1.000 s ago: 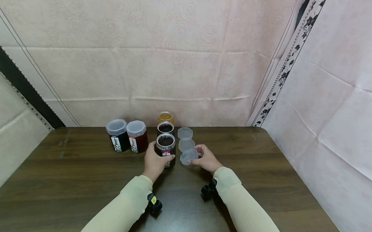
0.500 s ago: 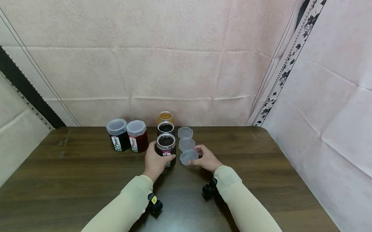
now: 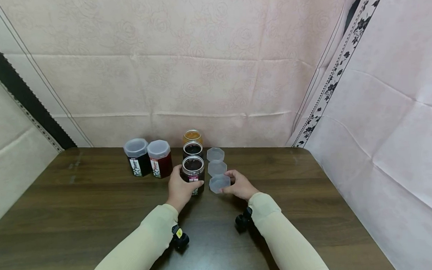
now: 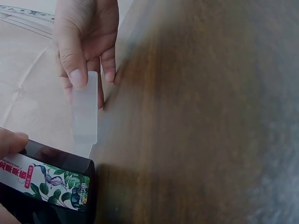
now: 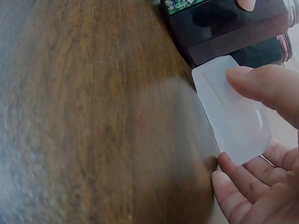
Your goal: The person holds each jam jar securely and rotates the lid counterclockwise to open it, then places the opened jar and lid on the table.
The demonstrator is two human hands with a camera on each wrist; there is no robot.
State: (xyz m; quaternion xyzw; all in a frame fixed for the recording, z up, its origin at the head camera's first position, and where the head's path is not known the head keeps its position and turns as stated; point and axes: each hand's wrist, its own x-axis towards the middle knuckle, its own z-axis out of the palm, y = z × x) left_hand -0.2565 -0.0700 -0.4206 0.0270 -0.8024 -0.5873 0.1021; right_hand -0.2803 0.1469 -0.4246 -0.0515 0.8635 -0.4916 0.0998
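Observation:
My left hand (image 3: 179, 188) grips an open-topped jar (image 3: 194, 174) with dark contents, thumb across its front. In the left wrist view the jar's printed label (image 4: 51, 184) shows leaves and pink lettering. To the right of the jar, my right hand (image 3: 240, 185) holds a translucent hexagonal lid (image 3: 217, 184) between thumb and fingers. The right wrist view shows the thumb on one side of this lid (image 5: 236, 112) and fingertips at its opposite edge, close beside the jar (image 5: 224, 32). Two more translucent lids, a middle one (image 3: 216, 168) and a far one (image 3: 215, 154), lie in line behind it.
Behind the gripped jar stand another uncapped dark jar (image 3: 192, 148) and an uncapped amber jar (image 3: 192, 136). To the left are two capped jars, one dark (image 3: 138, 163) and one reddish (image 3: 160, 164). A patterned cloth (image 3: 199, 72) hangs along the wooden table's (image 3: 97, 218) back edge.

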